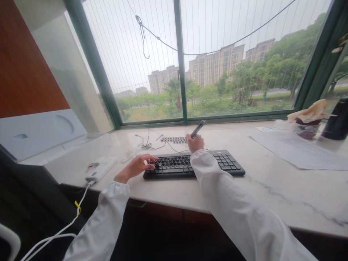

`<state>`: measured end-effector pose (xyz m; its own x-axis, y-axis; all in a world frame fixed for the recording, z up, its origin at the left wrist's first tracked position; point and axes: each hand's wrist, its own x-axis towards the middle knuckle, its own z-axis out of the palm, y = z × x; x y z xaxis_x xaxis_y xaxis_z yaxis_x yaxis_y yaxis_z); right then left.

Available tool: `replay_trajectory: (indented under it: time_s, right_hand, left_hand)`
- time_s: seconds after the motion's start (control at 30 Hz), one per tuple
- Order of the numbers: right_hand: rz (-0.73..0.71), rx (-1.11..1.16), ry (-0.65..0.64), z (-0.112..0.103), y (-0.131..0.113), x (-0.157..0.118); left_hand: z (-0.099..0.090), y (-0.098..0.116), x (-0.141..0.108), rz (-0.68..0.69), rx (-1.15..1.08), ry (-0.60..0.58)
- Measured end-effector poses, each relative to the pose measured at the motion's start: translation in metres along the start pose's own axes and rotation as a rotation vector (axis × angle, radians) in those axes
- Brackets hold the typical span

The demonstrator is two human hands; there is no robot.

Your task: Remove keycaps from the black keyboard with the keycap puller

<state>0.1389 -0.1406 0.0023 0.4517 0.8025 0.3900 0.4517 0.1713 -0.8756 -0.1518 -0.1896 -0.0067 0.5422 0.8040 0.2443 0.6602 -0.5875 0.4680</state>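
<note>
A black keyboard [228,163] lies on the marble-patterned desktop below the window. Many keys in its main block look stripped of their caps, while the number pad and bottom row keep theirs. At the keyboard's left end, my left hand [137,166] has thumb and forefinger closed around a small black keycap [157,165]. My right hand [195,143] is a fist above the keyboard's back edge, gripping a dark pen-like tool [198,128] that points up to the right; its lower end is hidden. Behind the keyboard, loose keycaps [174,139] stand in rows.
A thin cable [146,145] and a small blue stick [159,137] lie behind the keyboard. On the left are a white power strip [101,169] and an open white box [78,156]. Paper sheets [299,148], a cup [307,127] and a dark bottle [337,119] occupy the right.
</note>
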Motion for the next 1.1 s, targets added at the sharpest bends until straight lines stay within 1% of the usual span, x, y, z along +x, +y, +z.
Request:
replay_trajectory:
  time_s: [0.2, 0.3, 0.47, 0.63, 0.73, 0.8, 0.9, 1.0, 1.1]
  right_hand:
    - [-0.014, 0.0, -0.014, 0.002, 0.002, 0.001]
    - [-0.028, 0.013, -0.019, 0.002, 0.003, 0.001]
    - [-0.042, 0.026, -0.045, 0.004, 0.005, 0.001]
    - [-0.052, 0.04, -0.068, 0.006, 0.007, 0.001]
    - [-0.056, 0.031, -0.066, 0.007, 0.007, 0.001]
    - [-0.066, 0.02, -0.071, 0.009, 0.006, -0.001]
    - [-0.088, -0.01, -0.085, 0.01, 0.004, -0.006]
    - [-0.088, -0.02, -0.093, 0.01, 0.003, -0.009]
    - [-0.06, 0.016, -0.076, 0.008, 0.002, -0.008]
  left_hand:
    - [0.004, 0.004, 0.006, 0.052, 0.075, 0.008]
    - [0.003, 0.006, 0.005, 0.041, 0.102, 0.067]
    - [0.006, 0.006, 0.006, 0.003, 0.081, 0.15]
    - [0.011, 0.009, 0.009, 0.009, 0.078, 0.202]
    - [0.009, 0.012, 0.015, 0.027, 0.075, 0.263]
    - [0.006, 0.013, 0.023, 0.05, 0.066, 0.296]
    - [0.002, 0.015, 0.04, 0.078, 0.076, 0.309]
    - [0.0, 0.015, 0.064, 0.081, 0.069, 0.324]
    - [-0.005, 0.012, 0.091, 0.089, 0.091, 0.288]
